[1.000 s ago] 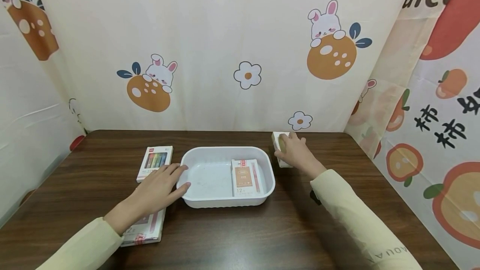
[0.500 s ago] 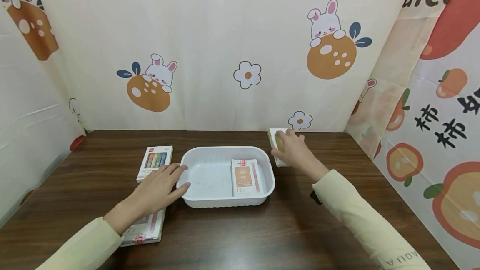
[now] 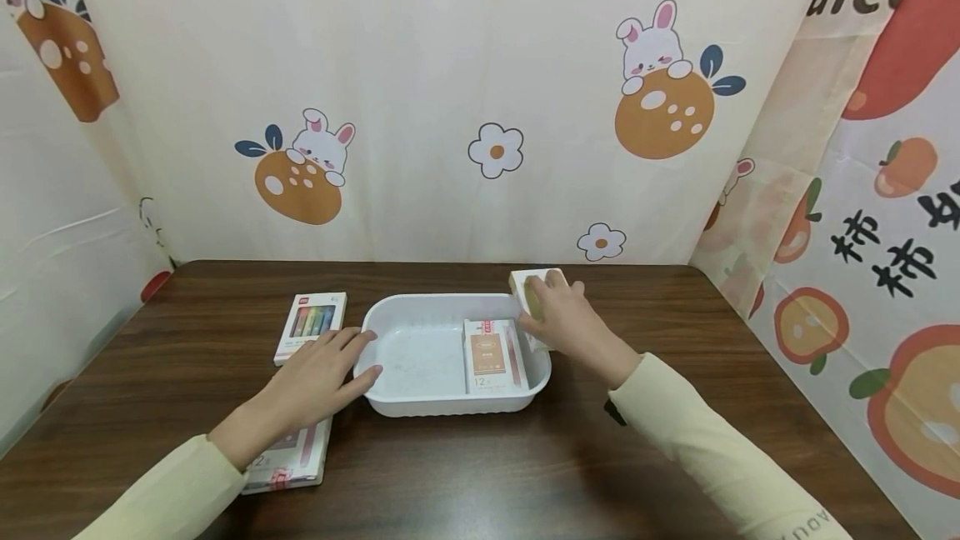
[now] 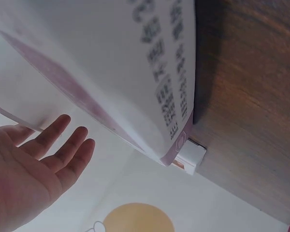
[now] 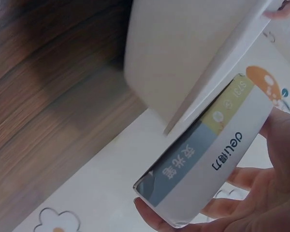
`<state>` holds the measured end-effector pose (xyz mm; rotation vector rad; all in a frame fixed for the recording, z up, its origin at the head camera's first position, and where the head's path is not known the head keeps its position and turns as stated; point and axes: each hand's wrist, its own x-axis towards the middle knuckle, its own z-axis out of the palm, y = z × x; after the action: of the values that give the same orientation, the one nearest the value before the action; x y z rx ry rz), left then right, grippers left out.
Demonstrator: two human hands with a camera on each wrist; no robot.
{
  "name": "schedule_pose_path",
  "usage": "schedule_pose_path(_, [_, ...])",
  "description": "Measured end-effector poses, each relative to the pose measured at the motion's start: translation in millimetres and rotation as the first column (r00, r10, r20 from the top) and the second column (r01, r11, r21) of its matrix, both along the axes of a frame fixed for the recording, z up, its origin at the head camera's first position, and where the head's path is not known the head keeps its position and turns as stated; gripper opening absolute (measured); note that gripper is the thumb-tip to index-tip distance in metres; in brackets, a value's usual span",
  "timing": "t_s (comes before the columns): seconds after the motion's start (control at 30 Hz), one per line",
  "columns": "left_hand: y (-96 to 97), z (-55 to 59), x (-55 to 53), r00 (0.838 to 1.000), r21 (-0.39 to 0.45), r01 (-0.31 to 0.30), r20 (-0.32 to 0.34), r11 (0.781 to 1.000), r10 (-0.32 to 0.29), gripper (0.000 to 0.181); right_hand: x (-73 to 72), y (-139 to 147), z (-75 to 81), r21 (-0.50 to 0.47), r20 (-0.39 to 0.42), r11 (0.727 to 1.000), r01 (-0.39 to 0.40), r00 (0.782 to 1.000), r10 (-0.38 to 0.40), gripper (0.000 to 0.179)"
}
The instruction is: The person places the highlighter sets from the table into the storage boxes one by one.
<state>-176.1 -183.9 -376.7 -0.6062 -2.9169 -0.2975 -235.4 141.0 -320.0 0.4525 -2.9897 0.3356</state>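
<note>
My right hand (image 3: 570, 323) grips a white highlighter box (image 5: 210, 152) with olive and grey-blue panels. It holds the box at the right end of a white plastic basin (image 3: 420, 352), tilted against or just above the rim; contact is hard to tell. In the right wrist view, my fingers (image 5: 217, 208) curl round the box's far side. My left hand (image 3: 318, 373) rests on the basin's left rim with its fingers spread. Inside the basin, at the right, lies a white box with an orange-brown panel (image 3: 487, 357) marked 12.
Left of the basin lies a white box with a picture of coloured pens (image 3: 311, 322). Nearer, partly under my left forearm, lie white and pink boxes (image 3: 303, 457), apparently stacked. A printed cloth (image 3: 420, 190) hangs behind the brown table (image 3: 480, 482).
My right hand has lifted the highlighter box off the table's back right and carried it left to the basin's right rim. The left hand and basin have stayed put.
</note>
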Motion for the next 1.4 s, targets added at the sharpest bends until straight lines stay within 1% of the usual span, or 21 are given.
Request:
schedule_pose_path(0.27, [0.2, 1.7, 1.2, 1.0, -0.005, -0.001, 0.003, 1.0, 0.002, 0.056, 15.0, -20.2, -0.5, 0.008, 0.004, 0.999, -0.033, 0.999, 0.033, 0.047])
schedule_pose_path(0.53, [0.3, 1.7, 1.0, 1.0, -0.002, 0.009, -0.016, 1.0, -0.009, 0.053, 23.5, -38.9, -2.3, 0.023, 0.019, 0.999, -0.047, 0.999, 0.046, 0.045])
schedule_pose_path(0.63, [0.4, 1.3, 0.4, 1.0, 0.003, 0.014, -0.025, 1.0, -0.014, 0.052, 26.1, -44.5, -3.8, 0.021, 0.004, 0.998, -0.061, 0.998, 0.061, 0.043])
schedule_pose_path(0.87, [0.9, 2.1, 1.3, 0.999, 0.004, 0.017, -0.031, 1.0, -0.017, 0.052, 32.0, -52.7, -10.0, 0.006, -0.079, 0.994, -0.114, 0.99, 0.114, 0.035])
schedule_pose_path(1.03, [1.0, 2.6, 1.7, 0.999, 0.004, 0.018, -0.03, 1.0, -0.018, 0.052, 32.5, -56.6, -14.6, 0.015, -0.115, 0.99, -0.141, 0.983, 0.142, 0.03])
schedule_pose_path(1.27, [1.4, 3.2, 1.9, 0.999, 0.002, 0.017, -0.03, 1.0, -0.017, 0.052, 31.2, -58.5, -22.8, 0.04, -0.122, 0.989, -0.141, 0.982, 0.145, 0.027])
schedule_pose_path(1.4, [1.3, 2.7, 1.5, 0.999, -0.003, 0.016, -0.028, 1.0, -0.016, 0.053, 31.3, -58.7, -28.2, 0.054, -0.147, 0.989, -0.141, 0.978, 0.147, 0.026])
